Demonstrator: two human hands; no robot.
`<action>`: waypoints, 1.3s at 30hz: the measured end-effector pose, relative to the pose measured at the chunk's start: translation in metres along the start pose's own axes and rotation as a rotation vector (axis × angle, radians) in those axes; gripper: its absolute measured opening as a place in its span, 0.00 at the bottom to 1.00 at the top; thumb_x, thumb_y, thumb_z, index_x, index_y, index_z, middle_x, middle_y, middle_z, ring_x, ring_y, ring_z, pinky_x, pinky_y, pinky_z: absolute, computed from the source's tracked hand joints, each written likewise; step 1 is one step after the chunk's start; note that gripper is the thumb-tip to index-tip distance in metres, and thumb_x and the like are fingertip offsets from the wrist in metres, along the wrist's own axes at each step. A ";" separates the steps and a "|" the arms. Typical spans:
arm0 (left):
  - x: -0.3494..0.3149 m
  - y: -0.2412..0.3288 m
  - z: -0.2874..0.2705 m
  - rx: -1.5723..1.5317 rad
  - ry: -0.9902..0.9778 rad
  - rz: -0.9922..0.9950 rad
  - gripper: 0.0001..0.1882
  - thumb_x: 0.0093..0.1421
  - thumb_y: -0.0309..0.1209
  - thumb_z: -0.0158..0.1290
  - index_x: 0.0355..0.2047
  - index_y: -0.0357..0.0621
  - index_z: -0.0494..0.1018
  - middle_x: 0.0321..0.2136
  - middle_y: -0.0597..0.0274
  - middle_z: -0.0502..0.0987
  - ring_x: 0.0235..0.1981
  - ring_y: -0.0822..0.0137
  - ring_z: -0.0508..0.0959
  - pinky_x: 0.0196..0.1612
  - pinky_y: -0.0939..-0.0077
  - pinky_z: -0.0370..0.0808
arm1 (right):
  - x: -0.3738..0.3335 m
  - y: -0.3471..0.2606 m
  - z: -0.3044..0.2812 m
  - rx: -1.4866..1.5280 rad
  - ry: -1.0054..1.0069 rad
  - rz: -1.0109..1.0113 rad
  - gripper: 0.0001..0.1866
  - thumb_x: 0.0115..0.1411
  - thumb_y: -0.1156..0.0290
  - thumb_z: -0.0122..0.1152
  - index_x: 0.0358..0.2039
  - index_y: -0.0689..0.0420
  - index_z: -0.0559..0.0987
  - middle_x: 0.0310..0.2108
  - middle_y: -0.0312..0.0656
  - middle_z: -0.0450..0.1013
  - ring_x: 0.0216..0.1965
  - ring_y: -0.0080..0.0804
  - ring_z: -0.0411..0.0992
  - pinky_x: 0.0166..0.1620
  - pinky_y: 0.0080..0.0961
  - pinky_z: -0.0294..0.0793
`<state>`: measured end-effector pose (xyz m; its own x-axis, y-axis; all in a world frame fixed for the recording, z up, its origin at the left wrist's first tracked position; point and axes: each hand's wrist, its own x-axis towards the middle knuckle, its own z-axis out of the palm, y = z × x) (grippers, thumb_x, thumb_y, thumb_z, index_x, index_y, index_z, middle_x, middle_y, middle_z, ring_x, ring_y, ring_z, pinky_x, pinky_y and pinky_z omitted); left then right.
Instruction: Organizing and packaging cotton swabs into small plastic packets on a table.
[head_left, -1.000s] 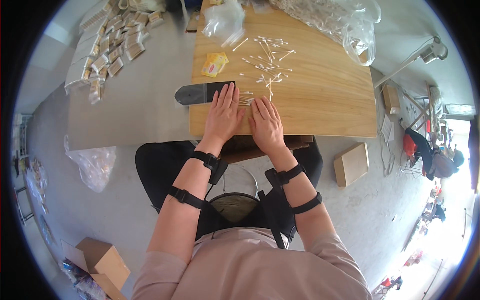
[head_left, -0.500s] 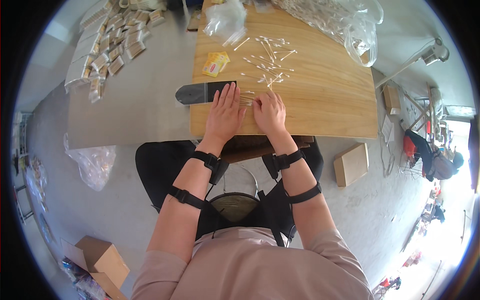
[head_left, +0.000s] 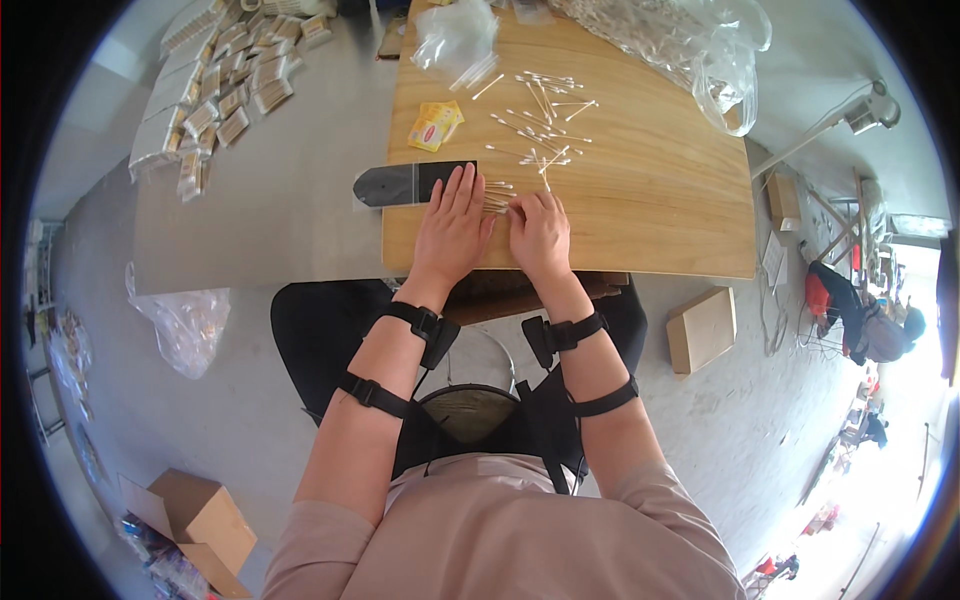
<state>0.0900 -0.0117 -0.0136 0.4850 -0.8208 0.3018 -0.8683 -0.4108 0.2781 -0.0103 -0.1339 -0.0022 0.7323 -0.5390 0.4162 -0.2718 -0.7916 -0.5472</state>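
My left hand [head_left: 452,225] lies flat, fingers stretched out together, over the right end of a dark flat strip with a clear sleeve [head_left: 385,186]. Several cotton swabs [head_left: 498,196] stick out from beneath its fingers toward the right. Beside their tips, my right hand [head_left: 541,235] has its fingers curled and pinched. Whatever is between those fingertips is hidden. More loose cotton swabs [head_left: 540,128] are scattered on the wooden board [head_left: 660,190] just beyond my right hand. Yellow printed cards [head_left: 433,126] lie beyond the dark strip.
Clear plastic bags [head_left: 455,42] sit at the board's far left, and a large clear bag of swabs [head_left: 690,50] at its far right. Many filled small packs [head_left: 235,95] are piled on the metal table [head_left: 270,220]. Cardboard boxes [head_left: 702,328] stand on the floor.
The whole view has shifted slightly. Both hands keep nearly the same places, the left flat and the right pinched beside the swab tips.
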 end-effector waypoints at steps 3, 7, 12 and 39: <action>-0.001 0.000 0.000 -0.002 -0.011 -0.003 0.32 0.65 0.41 0.47 0.64 0.36 0.58 0.66 0.48 0.58 0.68 0.54 0.58 0.68 0.57 0.53 | 0.004 0.004 -0.001 -0.026 -0.092 0.030 0.04 0.51 0.76 0.63 0.29 0.56 0.77 0.31 0.44 0.72 0.36 0.47 0.71 0.39 0.41 0.73; -0.001 0.000 0.001 0.001 -0.001 0.000 0.31 0.66 0.41 0.47 0.64 0.36 0.59 0.66 0.48 0.59 0.67 0.54 0.58 0.68 0.57 0.53 | 0.006 0.005 -0.004 -0.009 -0.138 0.034 0.03 0.51 0.76 0.62 0.28 0.56 0.78 0.30 0.44 0.72 0.37 0.47 0.72 0.39 0.41 0.73; -0.001 -0.001 0.002 0.012 0.014 0.011 0.31 0.66 0.42 0.46 0.63 0.35 0.60 0.66 0.48 0.59 0.68 0.54 0.57 0.69 0.56 0.52 | 0.010 0.004 -0.001 0.051 -0.087 0.114 0.01 0.52 0.75 0.62 0.26 0.57 0.78 0.28 0.45 0.72 0.34 0.48 0.72 0.38 0.41 0.73; -0.005 -0.004 0.002 -0.132 -0.001 0.027 0.29 0.65 0.35 0.42 0.65 0.36 0.58 0.68 0.48 0.55 0.69 0.56 0.55 0.70 0.60 0.51 | 0.003 -0.031 0.026 0.184 -0.193 -0.013 0.27 0.67 0.67 0.47 0.61 0.71 0.62 0.63 0.61 0.58 0.65 0.59 0.55 0.67 0.42 0.57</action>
<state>0.0909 -0.0067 -0.0175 0.4615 -0.8312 0.3101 -0.8598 -0.3329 0.3873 0.0165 -0.1039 -0.0025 0.8454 -0.4502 0.2874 -0.1565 -0.7233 -0.6726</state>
